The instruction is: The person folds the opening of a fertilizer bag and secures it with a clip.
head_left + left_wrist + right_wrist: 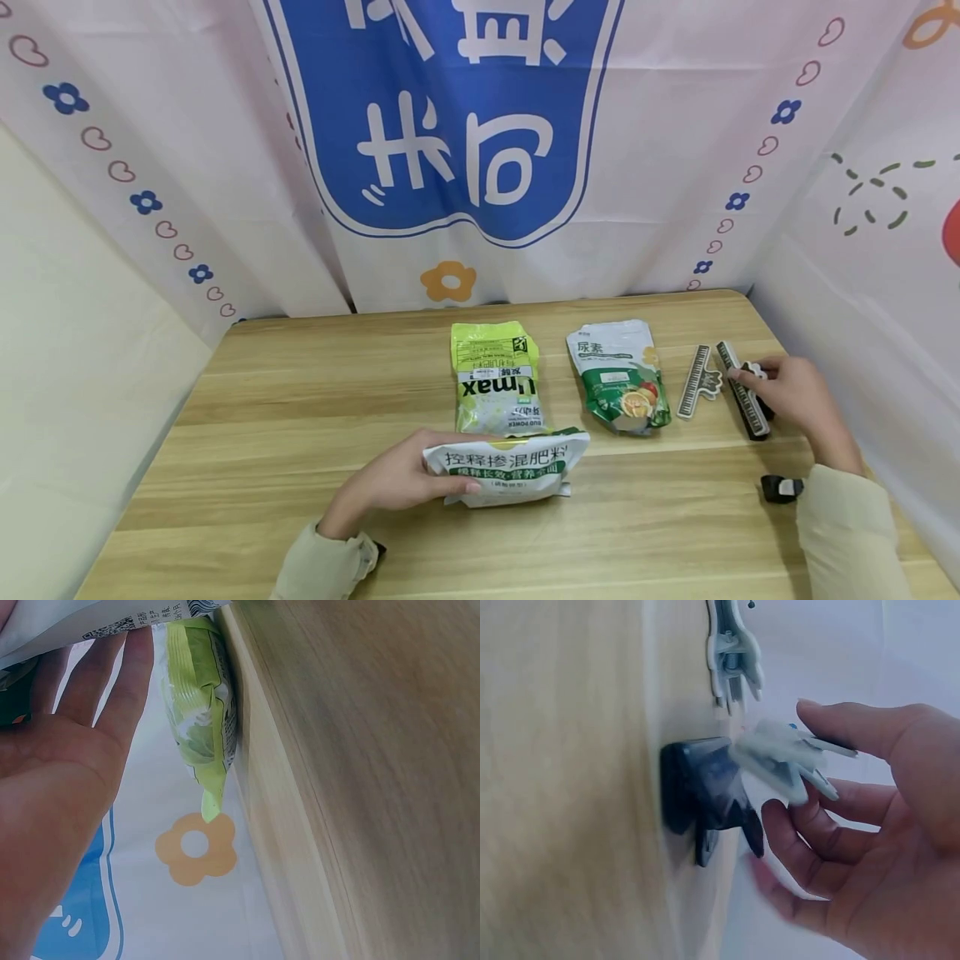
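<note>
My left hand (405, 479) grips a white and green fertilizer bag (510, 475) by its left end, thumb in front and the other fingers behind. In the left wrist view those fingers lie under the bag's white side (67, 630). Over at the right, my right hand (806, 400) pinches a white clip with a piano-key pattern (780, 761) by its handles. That clip is tilted close above a black clip (705, 784) on the table; whether the two touch cannot be told. Another piano-key clip (694, 382) lies to the left of them.
A lime-green bag (495, 375) lies behind the held one, and a white and green pouch with fruit printed on it (618, 375) lies to its right. The wooden table (300, 400) ends at a printed curtain (637, 167). A white wall sheet (862, 275) runs along the right.
</note>
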`<move>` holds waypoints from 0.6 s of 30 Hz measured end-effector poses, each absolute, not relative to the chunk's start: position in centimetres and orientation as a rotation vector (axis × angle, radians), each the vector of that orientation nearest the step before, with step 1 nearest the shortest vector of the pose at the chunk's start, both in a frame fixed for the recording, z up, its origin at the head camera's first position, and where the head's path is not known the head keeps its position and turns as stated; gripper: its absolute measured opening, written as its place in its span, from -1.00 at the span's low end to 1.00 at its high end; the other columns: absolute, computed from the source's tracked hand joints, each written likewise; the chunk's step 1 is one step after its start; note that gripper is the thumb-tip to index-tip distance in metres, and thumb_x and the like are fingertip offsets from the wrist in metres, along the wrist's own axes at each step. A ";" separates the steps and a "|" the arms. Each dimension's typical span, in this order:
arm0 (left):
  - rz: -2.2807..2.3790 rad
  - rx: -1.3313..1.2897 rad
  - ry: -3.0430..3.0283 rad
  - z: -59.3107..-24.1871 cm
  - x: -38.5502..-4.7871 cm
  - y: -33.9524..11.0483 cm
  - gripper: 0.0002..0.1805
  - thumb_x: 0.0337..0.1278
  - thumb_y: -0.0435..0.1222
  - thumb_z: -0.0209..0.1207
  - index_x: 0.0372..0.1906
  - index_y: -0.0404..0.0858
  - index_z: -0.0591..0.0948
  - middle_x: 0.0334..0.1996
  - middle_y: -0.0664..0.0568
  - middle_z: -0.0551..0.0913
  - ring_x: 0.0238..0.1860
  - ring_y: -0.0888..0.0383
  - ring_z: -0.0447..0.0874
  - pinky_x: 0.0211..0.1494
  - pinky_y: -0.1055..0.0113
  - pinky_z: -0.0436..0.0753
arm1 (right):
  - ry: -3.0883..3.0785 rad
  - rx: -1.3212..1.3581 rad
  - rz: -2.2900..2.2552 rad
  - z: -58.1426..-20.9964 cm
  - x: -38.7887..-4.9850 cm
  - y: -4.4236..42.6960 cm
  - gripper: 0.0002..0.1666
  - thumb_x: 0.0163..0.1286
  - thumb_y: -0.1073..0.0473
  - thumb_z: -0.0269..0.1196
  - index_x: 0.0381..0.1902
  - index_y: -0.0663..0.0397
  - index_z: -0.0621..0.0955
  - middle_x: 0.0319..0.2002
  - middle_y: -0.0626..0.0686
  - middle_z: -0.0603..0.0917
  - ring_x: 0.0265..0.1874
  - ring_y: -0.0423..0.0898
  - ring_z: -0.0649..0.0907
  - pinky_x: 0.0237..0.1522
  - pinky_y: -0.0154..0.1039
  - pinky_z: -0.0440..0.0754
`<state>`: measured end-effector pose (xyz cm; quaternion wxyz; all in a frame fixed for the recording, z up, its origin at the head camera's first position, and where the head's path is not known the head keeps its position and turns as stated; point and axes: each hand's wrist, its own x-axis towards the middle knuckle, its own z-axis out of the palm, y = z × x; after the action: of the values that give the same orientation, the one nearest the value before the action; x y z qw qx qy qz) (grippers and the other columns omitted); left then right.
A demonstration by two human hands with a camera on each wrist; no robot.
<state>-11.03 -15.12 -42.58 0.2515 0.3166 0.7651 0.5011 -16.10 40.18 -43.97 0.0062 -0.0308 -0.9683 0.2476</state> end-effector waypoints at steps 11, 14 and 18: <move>1.368 0.860 2.083 -42.7 -11.1 -15.1 -0.41 0.32 -0.17 0.41 0.42 -0.08 0.58 0.19 0.00 0.78 0.07 0.28 0.78 0.15 0.39 0.71 | -2.877 -0.171 0.834 -42.3 -15.6 39.2 -0.51 0.55 -0.06 0.26 -0.03 0.34 0.68 -0.32 0.20 0.66 -0.46 -0.10 0.48 -0.50 -0.25 0.40; 1.367 0.859 2.088 -42.7 -11.1 -15.1 -0.41 0.32 -0.17 0.41 0.42 -0.07 0.58 0.19 0.01 0.78 0.08 0.27 0.78 0.17 0.39 0.71 | -2.845 -0.154 0.839 -41.6 -15.4 38.7 -0.56 0.53 -0.05 0.29 -0.06 0.29 0.71 -0.37 0.15 0.63 -0.49 -0.14 0.47 -0.51 -0.26 0.39; 1.371 0.863 2.088 -42.7 -11.1 -15.2 -0.41 0.32 -0.17 0.41 0.42 -0.08 0.58 0.19 -0.01 0.78 0.06 0.27 0.79 0.14 0.38 0.72 | -2.845 -0.134 0.819 -40.6 -15.1 38.1 -0.53 0.50 -0.06 0.33 -0.05 0.30 0.74 -0.48 0.05 0.54 -0.56 -0.20 0.41 -0.52 -0.26 0.34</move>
<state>-11.06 -15.16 -42.70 0.2468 0.3164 0.7657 0.5026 -15.12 38.10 -40.64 0.0888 -0.0451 -0.9562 0.2753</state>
